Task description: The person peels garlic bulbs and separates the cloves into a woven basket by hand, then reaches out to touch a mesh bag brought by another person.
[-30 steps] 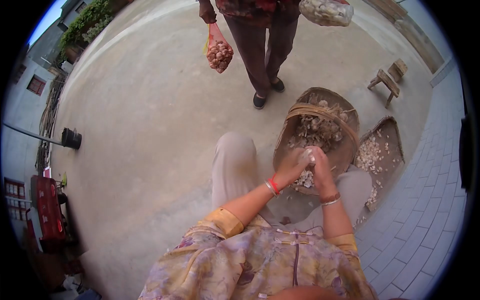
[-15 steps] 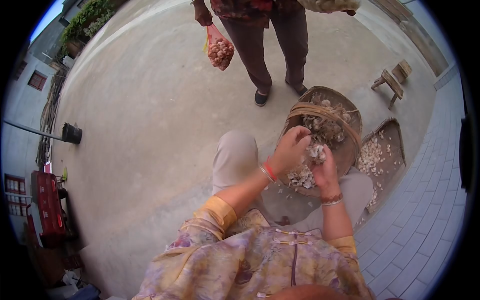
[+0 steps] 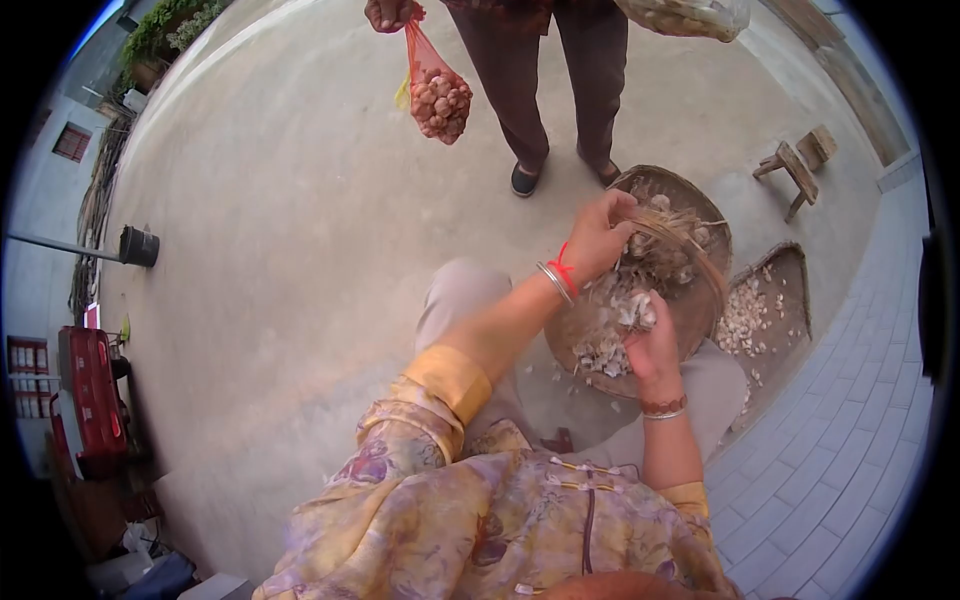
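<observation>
My left hand (image 3: 598, 238), with a red string and metal bangles at its wrist, has its fingers closed at the handle (image 3: 690, 242) of a round woven basket (image 3: 560, 335). The handle's left end is hidden behind that hand. Over the near part of the basket, my right hand (image 3: 655, 345) holds a garlic bulb (image 3: 636, 311) with pale, papery skin. Dry garlic bulbs with stalks (image 3: 655, 260) fill the far side of the basket. Loose garlic skins (image 3: 604, 355) lie in its near side.
To the right, a woven scoop (image 3: 798, 290) holds loose garlic cloves (image 3: 742, 318), some spilling beyond it. A small wooden stool (image 3: 790, 172) stands behind. A person (image 3: 520, 90) stands opposite, holding a red net bag of garlic (image 3: 440, 105) and a clear bag (image 3: 690, 15).
My left hand has moved up and away from the garlic bulb to the basket handle. My right hand still holds the bulb. The other person's net bag appears larger and nearer.
</observation>
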Tool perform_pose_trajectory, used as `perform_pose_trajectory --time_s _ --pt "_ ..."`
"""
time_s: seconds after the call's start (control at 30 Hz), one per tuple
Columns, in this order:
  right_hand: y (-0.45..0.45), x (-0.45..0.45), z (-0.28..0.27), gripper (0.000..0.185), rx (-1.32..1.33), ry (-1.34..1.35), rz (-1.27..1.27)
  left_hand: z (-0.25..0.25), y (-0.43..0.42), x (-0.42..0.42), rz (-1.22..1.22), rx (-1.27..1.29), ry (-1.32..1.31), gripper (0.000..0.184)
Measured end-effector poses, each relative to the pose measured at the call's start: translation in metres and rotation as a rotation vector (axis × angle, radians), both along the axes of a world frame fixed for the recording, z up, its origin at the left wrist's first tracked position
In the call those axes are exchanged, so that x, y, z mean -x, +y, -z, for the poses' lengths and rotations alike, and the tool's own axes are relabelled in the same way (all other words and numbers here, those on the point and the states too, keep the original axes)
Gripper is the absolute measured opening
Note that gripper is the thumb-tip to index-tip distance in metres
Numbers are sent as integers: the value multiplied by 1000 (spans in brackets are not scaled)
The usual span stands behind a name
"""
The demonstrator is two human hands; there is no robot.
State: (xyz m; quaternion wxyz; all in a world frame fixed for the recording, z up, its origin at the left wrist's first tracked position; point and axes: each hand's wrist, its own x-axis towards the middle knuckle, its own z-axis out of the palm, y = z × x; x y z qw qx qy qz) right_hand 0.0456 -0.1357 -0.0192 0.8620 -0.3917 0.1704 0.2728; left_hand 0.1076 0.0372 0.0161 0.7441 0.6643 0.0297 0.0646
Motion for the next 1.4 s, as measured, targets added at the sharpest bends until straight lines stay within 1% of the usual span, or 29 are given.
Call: perform_pose_trajectory --time_s 0.03,0.07,0.13,0.2,0.27,0.3,0.33,0.4,0.43,0.47,0.53,0.57,0.63,0.73,0.77,0.83,0.87,0.9,0.97,1.0,1.03,1.1,1.13,1.17,1.23,1.27,1.3,1.37,1.4 --pt "0 1 1 25 6 13 -8 11 1 -1 -99 -59 -67 24" --pt "1 -1 2 25 10 8 -16 13 8 -4 -105 -57 -56 24" --pt "2 -3 4 24 14 7 -23 11 37 -13 -481 13 -75 33" --pt "2 -4 6 24 31 20 -18 0 88 -15 -809 -281 -191 40" --pt "3 -4 6 23 23 24 -23 -8 142 -20 -1031 -209 -314 55" --pt "3 -5 5 23 13 20 -28 -28 156 -13 -1145 -222 -230 62" --pt "3 -5 4 23 16 26 -32 -25 173 -11 -1148 -223 -223 62" --pt "5 -4 2 22 17 19 -55 -8 209 -23 -1100 53 5 78" --pt "6 -3 3 22 20 26 -60 11 228 -32 -1106 52 13 78" --pt "7 -3 5 21 34 42 -57 34 247 -41 -1058 23 91 81" --pt "9 -7 8 21 48 55 -51 48 258 -48 -1007 -39 226 85" --pt "9 -8 9 21 46 38 -67 55 262 -54 -1005 -38 229 85" --pt "9 -6 12 20 53 32 -89 70 272 -63 -996 -161 267 80" --pt "12 -8 15 23 59 38 -85 87 277 -76 -982 -164 240 77" --pt "14 -8 14 23 75 44 -88 82 272 -77 -982 -161 246 77" --pt "18 -8 12 23 91 57 -96 61 258 -78 -944 -174 162 77" --pt "20 -8 11 23 108 75 -87 60 257 -79 -985 -332 170 80" --pt "21 -10 11 22 125 92 -78 59 254 -80 -986 -332 172 80" --pt "16 -13 17 21 97 82 -111 56 248 -81 -1055 -580 147 71" --pt "13 -15 20 21 68 72 -145 55 243 -80 -1032 -734 179 67" --pt "12 -15 23 21 71 77 -145 54 239 -78 -1030 -734 185 67" --pt "13 -13 25 21 83 68 -123 28 223 -64 -760 -818 471 60" --pt "14 -14 24 21 82 75 -123 24 222 -60 -683 -818 401 55" --pt "15 -14 22 22 69 73 -143 31 227 -61 -680 -823 407 55" --pt "15 -14 19 22 55 81 -154 47 235 -63 -483 -920 287 55" --pt "16 -15 18 23 63 70 -155 46 232 -62 -451 -862 274 46" --pt "16 -14 17 23 72 60 -156 45 232 -61 -441 -864 279 46" --pt "15 -15 14 25 85 65 -169 42 241 -57 -257 -588 227 40" --pt "14 -14 16 25 85 71 -166 45 239 -57 -252 -589 232 40"
